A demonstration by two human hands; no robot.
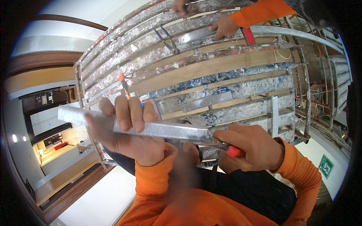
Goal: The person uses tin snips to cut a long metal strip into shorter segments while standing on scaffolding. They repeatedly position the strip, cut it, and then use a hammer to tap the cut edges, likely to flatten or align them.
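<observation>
My left hand [128,132] is wrapped round a shiny galvanized metal profile [169,130], a long thin strip with a folded edge, held above the platform and slanting slightly down to the right. At the strip's right end, my right hand [252,147] grips a red-handled cutting tool [234,151] that looks like tin snips. Its jaws are at or near the metal end, mostly hidden by my fingers. Below the strip, on the boards, lies a flat metal piece [208,101]. Another short metal strip [274,116] lies across the boards at the right.
A paint-spattered scaffold platform [181,62] spans the view. On it lie blue-handled pliers [166,39] and a red-and-black tool [123,83]. Across from me, a co-worker's hand [224,27] rests on a metal profile beside a red object [248,36]. Another hand [181,7] shows at the top.
</observation>
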